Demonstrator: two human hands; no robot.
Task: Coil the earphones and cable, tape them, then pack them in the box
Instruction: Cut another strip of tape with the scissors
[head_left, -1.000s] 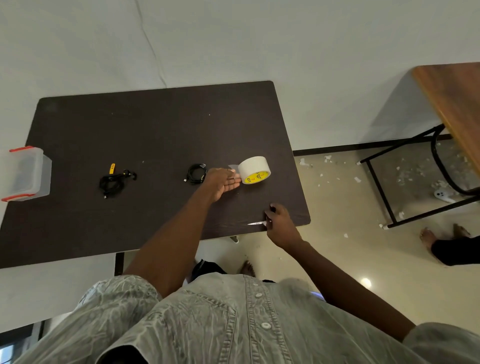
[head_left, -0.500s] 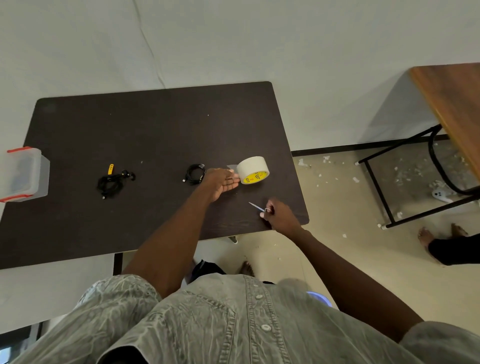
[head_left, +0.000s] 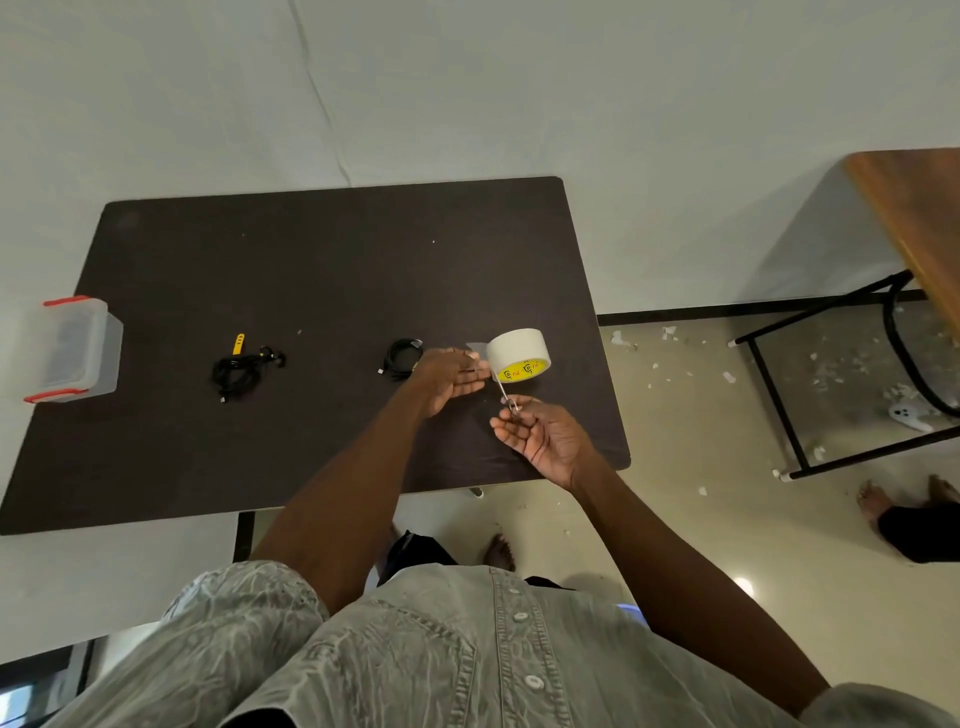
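— Where's the tape roll (head_left: 517, 354)?
— On the table (head_left: 322, 260), touching the left hand's (head_left: 453, 377) fingertips on their right, just beyond the right hand (head_left: 540, 435).
— And the cables?
— One coil (head_left: 401, 358) lies just left of the left hand; the tangled earphones (head_left: 240, 368) lie further left.
— The box (head_left: 67, 349)?
— Far left of both hands, at the table's edge.

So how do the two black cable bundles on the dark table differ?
The left black cable bundle is larger and loosely tangled, with ends straggling out; the right black cable bundle is a smaller, neater ring. The left one lies by a yellow strap, apart from both hands; the right one sits just beyond the left hand, near the white tape roll. Both lie outside the clear plastic box.
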